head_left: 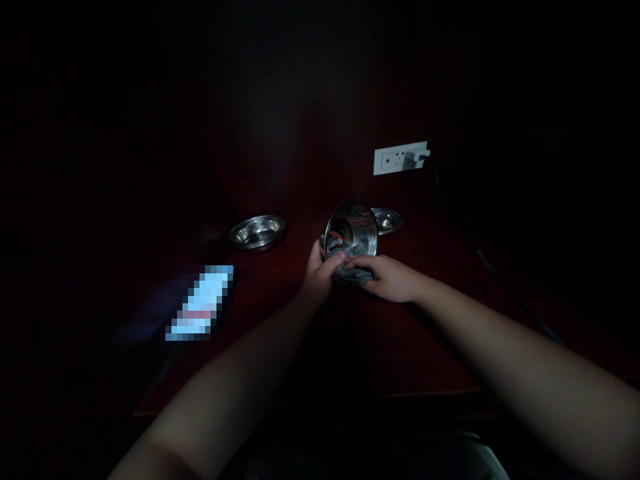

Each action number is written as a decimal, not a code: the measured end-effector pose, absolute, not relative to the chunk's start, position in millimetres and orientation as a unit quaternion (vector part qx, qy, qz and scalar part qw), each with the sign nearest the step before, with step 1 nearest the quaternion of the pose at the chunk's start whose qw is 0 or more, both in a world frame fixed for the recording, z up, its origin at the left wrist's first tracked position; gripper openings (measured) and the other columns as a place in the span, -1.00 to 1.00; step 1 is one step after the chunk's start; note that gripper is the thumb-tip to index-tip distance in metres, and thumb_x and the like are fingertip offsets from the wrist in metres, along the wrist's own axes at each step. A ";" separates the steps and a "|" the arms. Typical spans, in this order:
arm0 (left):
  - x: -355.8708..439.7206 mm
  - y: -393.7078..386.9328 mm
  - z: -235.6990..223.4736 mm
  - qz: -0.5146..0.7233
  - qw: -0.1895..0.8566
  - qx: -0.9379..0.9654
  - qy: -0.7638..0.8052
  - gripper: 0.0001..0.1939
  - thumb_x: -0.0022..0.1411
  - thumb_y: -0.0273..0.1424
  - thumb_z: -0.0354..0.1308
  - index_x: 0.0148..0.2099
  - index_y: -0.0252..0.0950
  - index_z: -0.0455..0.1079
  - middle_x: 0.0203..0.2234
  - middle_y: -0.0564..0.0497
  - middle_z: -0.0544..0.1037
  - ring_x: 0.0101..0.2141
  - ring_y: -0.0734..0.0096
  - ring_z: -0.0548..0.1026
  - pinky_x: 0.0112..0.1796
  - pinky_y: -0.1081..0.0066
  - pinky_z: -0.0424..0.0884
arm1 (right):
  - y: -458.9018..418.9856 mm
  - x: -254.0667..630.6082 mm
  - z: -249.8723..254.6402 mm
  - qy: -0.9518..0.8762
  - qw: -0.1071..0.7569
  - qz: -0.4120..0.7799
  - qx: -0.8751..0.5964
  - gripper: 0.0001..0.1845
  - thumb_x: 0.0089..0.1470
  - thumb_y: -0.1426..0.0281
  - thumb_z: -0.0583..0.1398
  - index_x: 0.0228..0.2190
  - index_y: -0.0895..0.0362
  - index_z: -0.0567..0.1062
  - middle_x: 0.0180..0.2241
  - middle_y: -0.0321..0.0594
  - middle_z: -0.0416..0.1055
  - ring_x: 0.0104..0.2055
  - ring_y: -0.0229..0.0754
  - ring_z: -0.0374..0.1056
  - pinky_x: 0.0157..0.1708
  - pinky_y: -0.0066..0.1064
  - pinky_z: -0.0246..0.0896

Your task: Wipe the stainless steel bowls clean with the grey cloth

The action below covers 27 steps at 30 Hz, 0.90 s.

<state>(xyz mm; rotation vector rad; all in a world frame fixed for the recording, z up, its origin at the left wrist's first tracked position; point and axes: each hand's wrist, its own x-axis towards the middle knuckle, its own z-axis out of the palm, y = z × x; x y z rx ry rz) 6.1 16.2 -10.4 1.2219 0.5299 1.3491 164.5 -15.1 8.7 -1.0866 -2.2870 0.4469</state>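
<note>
A shiny metal bowl (364,230) is tilted on its side, its opening turned toward me. My left hand (320,272) grips its left lower rim, thumb on the near edge. My right hand (393,277) is closed on a grey cloth (354,270), which lies against the bowl's lower rim and inner wall. An orange-red patch shows inside the bowl; whether it is a label or a reflection, I cannot tell. The fingers behind the bowl and under the cloth are hidden.
A second metal bowl (257,233) sits to the left on the dark red table (400,347). Behind the held bowl is a shallow metal dish (389,220), partly covered. A lit phone (204,303) lies at left. A wall socket (400,159) holds a plug; a dark cable runs at right.
</note>
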 end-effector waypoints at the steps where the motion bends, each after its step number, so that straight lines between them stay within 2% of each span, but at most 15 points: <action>1: 6.1 16.2 -10.4 0.579 0.584 0.522 0.229 -0.57 -0.05 -0.37 0.20 -0.08 -0.28 0.27 -0.26 -0.02 0.48 -0.25 0.33 0.45 -0.18 0.33 0.34 | -14.9 164.4 8.3 -0.853 0.283 0.168 -0.404 -0.63 -0.06 0.49 0.10 -0.15 0.14 0.42 -0.14 -0.19 0.43 -0.14 -0.17 0.36 -0.10 -0.33 0.21; 12: 5.5 16.5 -11.2 0.588 0.573 0.515 0.246 -0.60 -0.06 -0.33 0.21 -0.12 -0.27 0.30 -0.30 0.01 0.47 -0.28 0.36 0.43 -0.21 0.36 0.32 | -17.2 163.1 8.0 -0.847 0.319 0.199 -0.376 -0.58 -0.04 0.58 0.04 -0.11 0.10 0.40 -0.14 -0.22 0.43 -0.13 -0.20 0.35 -0.07 -0.29 0.22; 17: 6.8 16.9 -11.3 0.587 0.577 0.518 0.233 -0.58 -0.07 -0.34 0.21 -0.10 -0.27 0.29 -0.29 0.00 0.47 -0.28 0.35 0.43 -0.20 0.35 0.32 | -15.5 164.1 8.3 -0.852 0.295 0.158 -0.403 -0.57 -0.05 0.59 0.05 -0.12 0.08 0.40 -0.14 -0.22 0.44 -0.11 -0.16 0.36 -0.06 -0.25 0.23; 19: 6.9 17.5 -11.3 0.585 0.579 0.520 0.228 -0.57 -0.07 -0.34 0.21 -0.09 -0.27 0.29 -0.27 -0.01 0.47 -0.26 0.33 0.43 -0.18 0.33 0.32 | -13.0 165.6 5.2 -0.852 0.285 0.133 -0.419 -0.55 -0.07 0.60 0.06 -0.11 0.07 0.40 -0.06 -0.21 0.39 -0.01 -0.12 0.30 0.02 -0.21 0.16; 22: 6.5 18.4 -11.5 0.579 0.576 0.528 0.230 -0.57 -0.06 -0.33 0.21 -0.09 -0.27 0.28 -0.26 -0.01 0.47 -0.22 0.31 0.43 -0.14 0.30 0.31 | -9.5 167.7 -0.4 -0.850 0.276 0.101 -0.438 -0.52 -0.11 0.61 0.07 -0.10 0.09 0.40 0.06 -0.19 0.27 0.15 -0.09 0.12 0.15 -0.14 -0.03; 27: 6.0 18.8 -11.4 0.576 0.578 0.533 0.223 -0.58 -0.05 -0.35 0.20 -0.09 -0.28 0.28 -0.29 0.00 0.47 -0.24 0.31 0.43 -0.13 0.28 0.31 | -7.2 168.8 -3.4 -0.853 0.267 0.090 -0.440 -0.50 -0.11 0.61 0.08 -0.07 0.13 0.37 0.12 -0.12 0.19 0.22 -0.08 -0.03 0.17 -0.10 -0.11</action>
